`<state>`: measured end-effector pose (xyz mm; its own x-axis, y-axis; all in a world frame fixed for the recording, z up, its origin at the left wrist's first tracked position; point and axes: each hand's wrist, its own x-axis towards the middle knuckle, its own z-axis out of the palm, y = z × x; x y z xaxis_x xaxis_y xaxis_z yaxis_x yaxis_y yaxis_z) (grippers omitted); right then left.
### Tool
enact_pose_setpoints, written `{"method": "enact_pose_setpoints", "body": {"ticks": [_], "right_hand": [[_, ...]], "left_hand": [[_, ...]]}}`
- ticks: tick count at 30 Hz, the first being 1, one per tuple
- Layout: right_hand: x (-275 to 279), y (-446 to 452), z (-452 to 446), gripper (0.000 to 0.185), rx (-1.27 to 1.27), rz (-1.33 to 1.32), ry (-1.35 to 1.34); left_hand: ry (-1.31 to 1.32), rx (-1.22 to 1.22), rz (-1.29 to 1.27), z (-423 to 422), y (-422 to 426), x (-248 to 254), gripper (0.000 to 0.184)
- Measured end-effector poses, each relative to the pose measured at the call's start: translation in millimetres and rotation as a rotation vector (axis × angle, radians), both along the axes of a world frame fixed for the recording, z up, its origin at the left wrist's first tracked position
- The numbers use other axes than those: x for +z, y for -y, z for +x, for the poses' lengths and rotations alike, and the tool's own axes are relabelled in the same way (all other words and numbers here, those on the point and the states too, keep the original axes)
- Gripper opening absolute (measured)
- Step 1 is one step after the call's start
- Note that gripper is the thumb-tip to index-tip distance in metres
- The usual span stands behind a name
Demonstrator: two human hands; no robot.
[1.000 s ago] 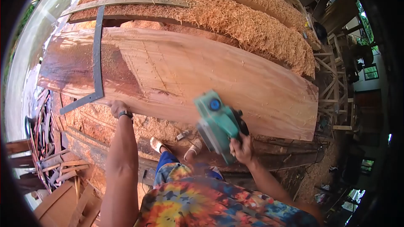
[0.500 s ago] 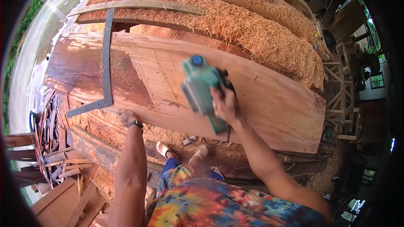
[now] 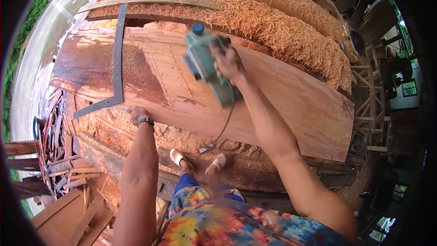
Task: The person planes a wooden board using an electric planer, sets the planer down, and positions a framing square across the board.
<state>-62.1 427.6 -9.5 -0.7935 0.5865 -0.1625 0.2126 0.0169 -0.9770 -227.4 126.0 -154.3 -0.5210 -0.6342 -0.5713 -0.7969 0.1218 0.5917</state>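
Head view: right grip (image 3: pixel 229 64) outstretched, knuckles up, on planer (image 3: pixel 205 61).

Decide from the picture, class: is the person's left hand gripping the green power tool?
No: the right hand grips the green power tool, while the left hand is at the near edge of the wooden slab.

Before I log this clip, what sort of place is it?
Likely a woodworking shop: heaped wood shavings, a broad board with an L-shaped square on it, and what looks like an electric planer.
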Motion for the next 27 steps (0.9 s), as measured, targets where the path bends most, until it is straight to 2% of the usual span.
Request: {"method": "enact_pose_setpoints", "body": {"ticks": [1,2,3,4,6,7,10,13,17,21,24,27], "right_hand": [[10,14,32,0.054,-0.020,-0.052,0.039],[-10,21,63,0.045,-0.030,-0.058,-0.024],[-4,34,100,0.036,-0.024,-0.018,0.026],[-11,44,141,0.032,-0.007,-0.050,0.037],[-8,71,217,0.032,0.021,-0.006,0.051],[3,87,248,0.028,-0.059,-0.148,0.094],[7,108,318,0.040,-0.023,-0.111,0.099],[-2,109,328,0.044,-0.039,-0.144,0.081],[5,83,265,0.042,-0.024,-0.086,0.091],[-2,44,163,0.037,-0.079,-0.162,0.038],[1,13,73,0.041,-0.076,-0.076,0.014],[-8,-24,-11,0.050,-0.064,-0.047,-0.044]], "left_hand": [[-0.002,-0.010,-0.010,0,1,-5,0.089],[-0.008,-0.017,-0.018,0,1,-6,0.089],[-0.016,-0.023,-0.026,-2,3,-9,0.089],[-0.011,-0.022,-0.059,-12,11,-32,0.090],[-0.021,-0.052,-0.027,-1,4,-10,0.090],[-0.027,-0.067,-0.015,3,1,-2,0.090],[-0.022,-0.075,-0.086,6,-2,4,0.091],[-0.018,-0.080,-0.094,9,-5,11,0.093],[-0.026,-0.086,-0.150,12,-4,9,0.095],[-0.038,-0.095,-0.190,14,-9,19,0.093],[-0.006,-0.090,-0.187,7,-4,7,0.093],[0.003,-0.070,-0.168,11,-9,20,0.092]]}}
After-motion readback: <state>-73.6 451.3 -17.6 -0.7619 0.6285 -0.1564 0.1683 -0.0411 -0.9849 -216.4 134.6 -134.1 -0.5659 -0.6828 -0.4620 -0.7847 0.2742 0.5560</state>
